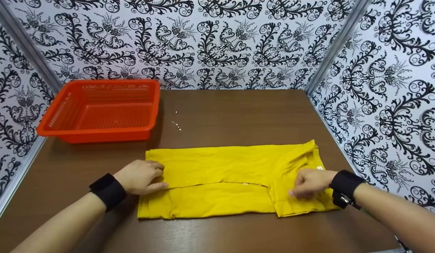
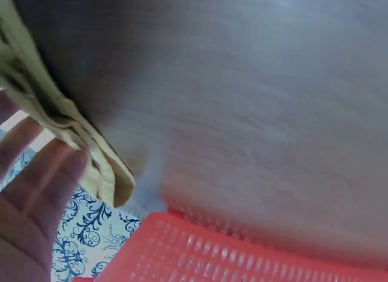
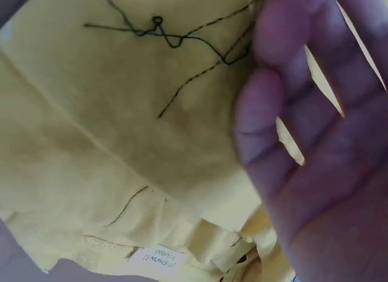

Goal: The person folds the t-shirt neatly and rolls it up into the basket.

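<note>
A yellow shirt point(image 1: 217, 165) lies folded lengthwise on the brown table, with its sleeve end at the right. My left hand point(image 1: 141, 177) rests at the shirt's left end. In the left wrist view, its fingers point(image 2: 51, 179) are fairly straight and touch the layered hem point(image 2: 100, 173). Over the sleeve end is my right hand point(image 1: 310, 182), its fingers point(image 3: 260, 106) loosely bent with no cloth seen gripped between them. Dark thread lines point(image 3: 176, 36) show on the cloth beside that hand, and a white label point(image 3: 156, 258) is at the neckline.
An orange plastic basket point(image 1: 97, 135) stands at the table's back left. Small white specks point(image 1: 177, 124) dot the table point(image 1: 238, 116) behind the shirt. Patterned panels point(image 1: 217, 42) enclose the back and both sides.
</note>
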`<state>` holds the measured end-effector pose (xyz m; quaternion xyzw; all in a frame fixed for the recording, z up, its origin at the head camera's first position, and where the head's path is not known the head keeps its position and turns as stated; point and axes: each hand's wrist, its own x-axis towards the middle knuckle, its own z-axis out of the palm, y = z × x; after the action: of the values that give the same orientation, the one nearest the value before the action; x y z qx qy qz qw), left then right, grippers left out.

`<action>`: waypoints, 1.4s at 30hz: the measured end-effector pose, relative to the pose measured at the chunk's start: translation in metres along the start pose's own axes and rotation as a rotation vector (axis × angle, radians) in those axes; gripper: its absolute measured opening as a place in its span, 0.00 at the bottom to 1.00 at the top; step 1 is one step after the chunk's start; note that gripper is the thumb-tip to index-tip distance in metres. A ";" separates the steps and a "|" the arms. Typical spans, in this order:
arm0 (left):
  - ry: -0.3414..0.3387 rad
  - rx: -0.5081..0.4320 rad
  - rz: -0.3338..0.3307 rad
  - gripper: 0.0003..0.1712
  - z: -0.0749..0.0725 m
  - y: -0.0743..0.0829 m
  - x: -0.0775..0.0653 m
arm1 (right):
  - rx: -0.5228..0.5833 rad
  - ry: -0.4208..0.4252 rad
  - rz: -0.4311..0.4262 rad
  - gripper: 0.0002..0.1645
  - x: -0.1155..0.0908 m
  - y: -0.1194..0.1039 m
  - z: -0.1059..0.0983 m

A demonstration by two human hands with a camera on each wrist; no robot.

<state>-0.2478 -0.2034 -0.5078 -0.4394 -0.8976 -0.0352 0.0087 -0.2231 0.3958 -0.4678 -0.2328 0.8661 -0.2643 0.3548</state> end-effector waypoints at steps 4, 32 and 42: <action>0.102 0.001 -0.058 0.19 0.001 0.007 0.012 | -0.187 0.437 0.000 0.14 0.011 0.003 -0.010; 0.211 -0.251 -0.758 0.11 0.004 -0.019 0.044 | 0.595 0.815 0.275 0.10 0.034 0.081 -0.063; 0.148 -0.067 -0.790 0.28 0.013 -0.027 0.049 | 0.353 0.774 0.377 0.51 0.044 0.085 -0.062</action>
<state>-0.2993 -0.1801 -0.5202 -0.0568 -0.9927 -0.0966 0.0448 -0.3148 0.4522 -0.5049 0.1086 0.9038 -0.4059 0.0816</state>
